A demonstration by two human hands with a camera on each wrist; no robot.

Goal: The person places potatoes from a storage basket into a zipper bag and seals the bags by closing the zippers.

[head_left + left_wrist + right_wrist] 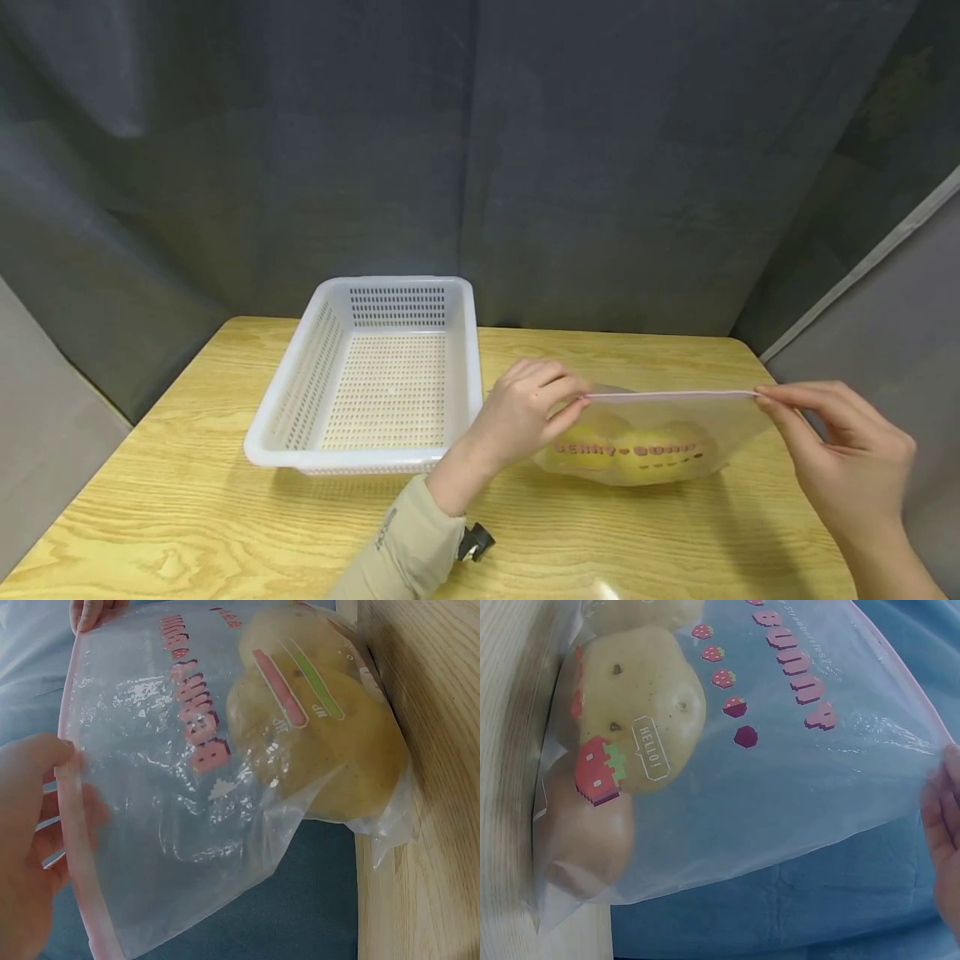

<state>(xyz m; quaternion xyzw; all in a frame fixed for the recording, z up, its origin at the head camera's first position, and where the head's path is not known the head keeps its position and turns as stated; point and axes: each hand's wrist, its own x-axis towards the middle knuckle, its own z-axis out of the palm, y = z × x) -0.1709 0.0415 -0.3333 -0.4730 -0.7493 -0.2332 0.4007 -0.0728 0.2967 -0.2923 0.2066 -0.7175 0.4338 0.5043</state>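
Observation:
A clear zip bag [738,429] with a pink top strip and "Berry Bunny" lettering stands on the table, its mouth edge held up between both hands. Several potatoes [656,682] fill its bottom; they show yellowish through the plastic. My left hand [525,404] pinches the pink strip [79,855] toward its left part, thumb on one side and fingers behind the film. At the strip's right end, my right hand [855,450] pinches the corner between thumb and fingers. The strip is drawn straight between them.
A white perforated plastic basket [468,333] sits left of the bag, with nothing in it. By the left sleeve [420,533] shows a small black clip [476,542]. The wooden table [165,500] is enclosed by dark curtains [360,150] behind and at the sides.

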